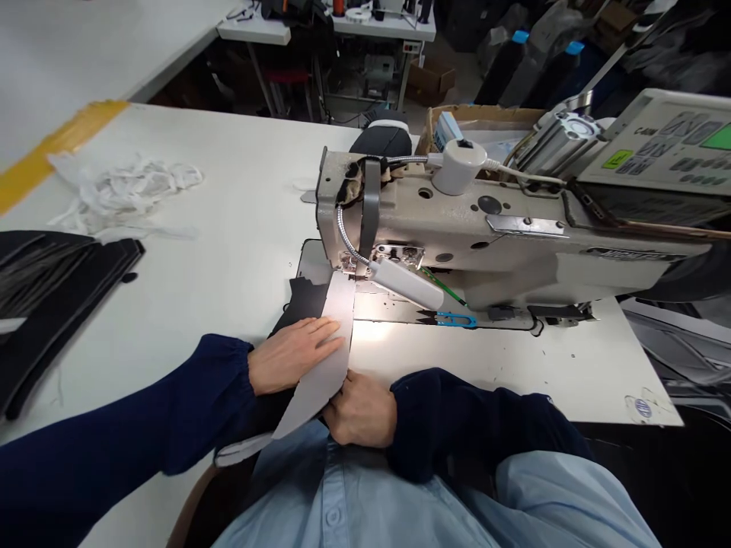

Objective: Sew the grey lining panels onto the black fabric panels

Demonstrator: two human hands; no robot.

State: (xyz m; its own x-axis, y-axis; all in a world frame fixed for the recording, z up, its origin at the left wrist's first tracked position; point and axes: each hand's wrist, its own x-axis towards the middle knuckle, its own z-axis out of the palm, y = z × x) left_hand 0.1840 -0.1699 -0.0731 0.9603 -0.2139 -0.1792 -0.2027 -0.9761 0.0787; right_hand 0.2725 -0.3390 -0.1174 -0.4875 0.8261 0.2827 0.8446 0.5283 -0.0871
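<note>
While my left hand point(294, 352) lies flat with the fingers stretched out and close together, its palm presses on the grey strip point(336, 320) and on the black fabric point(305, 298) that shows from under the strip's left edge. My right hand point(361, 411) sits at the near edge of the table point(228, 228), just beside the left one, fingers curled in on the strip's near end. It looks like a pinch, though the fingertips are tucked out of my sight.

From my hands the strip runs straight up to the foot of the sewing machine point(457, 221), where its far end lies under the needle area. A white lamp point(408, 283) on a bendy neck slants down just right of that spot and lights the bed. Blue snips point(455, 319) lie on the bed further right, well apart from both hands.

Off to the left, a stack of black pieces point(51, 281) rests on the table, with a tangle of white strips point(122, 190) beyond it and a yellow tape line point(51, 148) at the far edge.
</note>
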